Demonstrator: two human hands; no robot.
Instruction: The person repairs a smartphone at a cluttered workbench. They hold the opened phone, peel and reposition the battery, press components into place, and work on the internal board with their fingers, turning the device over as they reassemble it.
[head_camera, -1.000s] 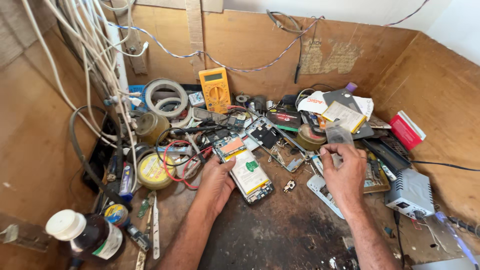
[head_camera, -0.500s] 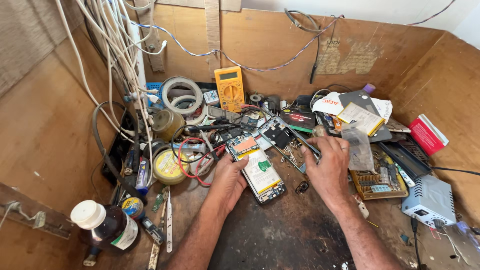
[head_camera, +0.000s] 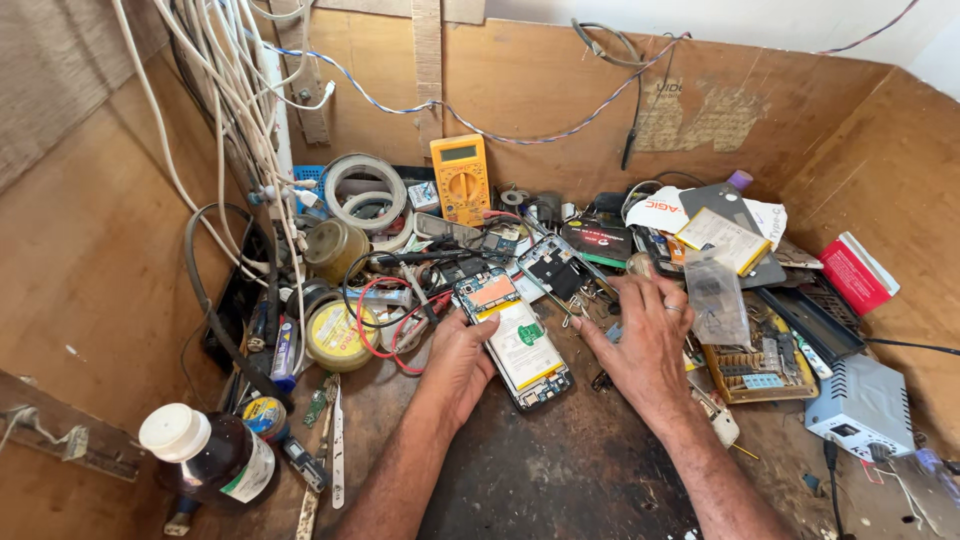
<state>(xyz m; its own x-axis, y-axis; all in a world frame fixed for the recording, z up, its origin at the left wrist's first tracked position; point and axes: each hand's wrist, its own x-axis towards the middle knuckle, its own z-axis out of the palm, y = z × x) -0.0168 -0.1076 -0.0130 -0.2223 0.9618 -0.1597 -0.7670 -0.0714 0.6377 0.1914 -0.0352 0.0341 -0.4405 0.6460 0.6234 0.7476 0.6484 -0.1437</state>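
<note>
Big wooden counter boxed in by plywood walls, cluttered all over. Both forearms come up from the bottom edge and angle in toward the middle. Left hand lies palm down, its fingers curled against the left edge of an opened phone lying back-off on the counter, battery and orange board showing — pinning it more than gripping. Right hand sits just right of the phone, palm down, fingers spread loose and pointing up toward the clutter, closed on nothing I can see; a clear plastic bag lies right beside it. Further back there's a yellow multimeter, tape rolls, and front-left a brown bottle.
</note>
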